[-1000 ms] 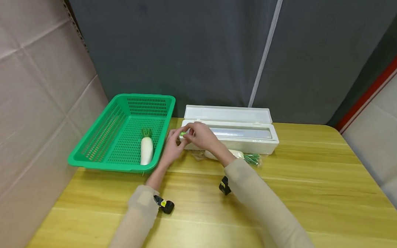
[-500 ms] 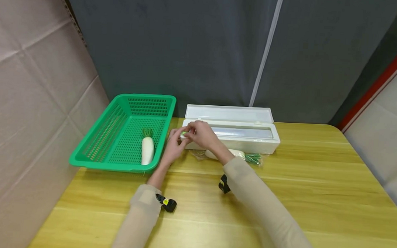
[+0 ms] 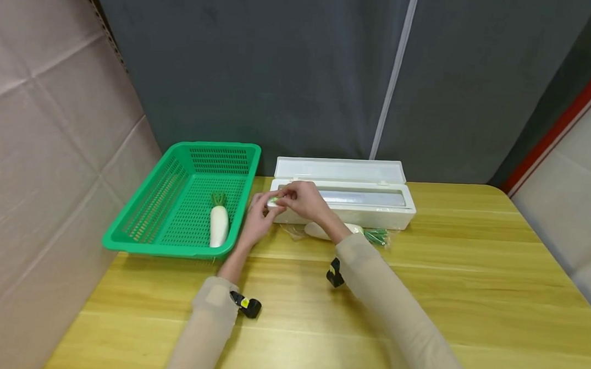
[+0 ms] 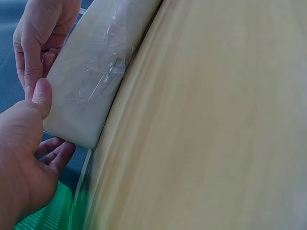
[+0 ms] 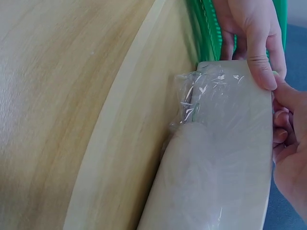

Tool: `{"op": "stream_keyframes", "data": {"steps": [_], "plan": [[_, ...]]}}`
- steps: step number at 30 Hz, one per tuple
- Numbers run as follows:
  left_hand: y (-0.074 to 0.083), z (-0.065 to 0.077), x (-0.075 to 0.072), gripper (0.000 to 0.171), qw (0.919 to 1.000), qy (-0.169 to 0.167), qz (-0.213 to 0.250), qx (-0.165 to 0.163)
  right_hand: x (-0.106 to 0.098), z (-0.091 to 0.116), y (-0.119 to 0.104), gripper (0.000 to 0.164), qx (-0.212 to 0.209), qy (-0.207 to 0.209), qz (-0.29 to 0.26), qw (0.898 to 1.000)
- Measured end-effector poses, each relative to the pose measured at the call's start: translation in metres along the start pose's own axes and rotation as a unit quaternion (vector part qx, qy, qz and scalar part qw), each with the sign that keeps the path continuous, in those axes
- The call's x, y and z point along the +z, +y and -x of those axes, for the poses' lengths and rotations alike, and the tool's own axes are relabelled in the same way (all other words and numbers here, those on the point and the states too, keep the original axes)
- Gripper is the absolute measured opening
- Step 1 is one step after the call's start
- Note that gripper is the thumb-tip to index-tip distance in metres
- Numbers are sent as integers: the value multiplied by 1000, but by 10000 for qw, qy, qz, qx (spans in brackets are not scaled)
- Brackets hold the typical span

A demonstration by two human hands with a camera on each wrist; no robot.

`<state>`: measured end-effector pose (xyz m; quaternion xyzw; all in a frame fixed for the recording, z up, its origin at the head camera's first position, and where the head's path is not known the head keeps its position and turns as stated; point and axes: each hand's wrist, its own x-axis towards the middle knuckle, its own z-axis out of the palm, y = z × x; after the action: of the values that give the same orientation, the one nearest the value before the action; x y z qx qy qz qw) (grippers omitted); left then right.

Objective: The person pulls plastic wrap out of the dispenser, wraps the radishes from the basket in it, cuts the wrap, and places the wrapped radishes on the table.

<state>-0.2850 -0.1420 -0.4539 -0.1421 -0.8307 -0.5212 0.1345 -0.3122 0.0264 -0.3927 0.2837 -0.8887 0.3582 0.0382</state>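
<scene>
At the left end of the cling-film dispenser, both hands meet over a small green slider

Running left to right across the surface, the long white cling-film dispenser has its length and its film roll stretching off to the right of the fingers. The left hand is nearer the box's end: its thumb lies on the corner with the other fingers curled round the end, gripping it. The right hand reaches in from the other side, thumb and finger apparently pinching the green slider; whether they also have film between them, I cannot tell.

Just in front of the dispenser and parallel to it lies a film-wrapped daikon, leaf end to the right, partly under the right wrist. The dispenser's lid is raised at the back. Just left of the left hand, a green basket holds one unwrapped daikon near its right wall, pointing front to back, leaves away from the person.
</scene>
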Motion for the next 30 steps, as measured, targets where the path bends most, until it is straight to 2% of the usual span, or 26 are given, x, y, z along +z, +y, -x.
{"op": "stream_keyframes", "data": {"steps": [8,23,30], "plan": [[0,3,-1,42,9999,-113,66,-33,-2,2,-4,11,55,17,180,9998],[1,2,-1,43,10000,-69,-11,-8,-2,3,-10,10,5,22,490,9988],[1,3,-1,42,9999,-108,-33,-49,-1,7,-12,12,433,231,638,9968]]}}
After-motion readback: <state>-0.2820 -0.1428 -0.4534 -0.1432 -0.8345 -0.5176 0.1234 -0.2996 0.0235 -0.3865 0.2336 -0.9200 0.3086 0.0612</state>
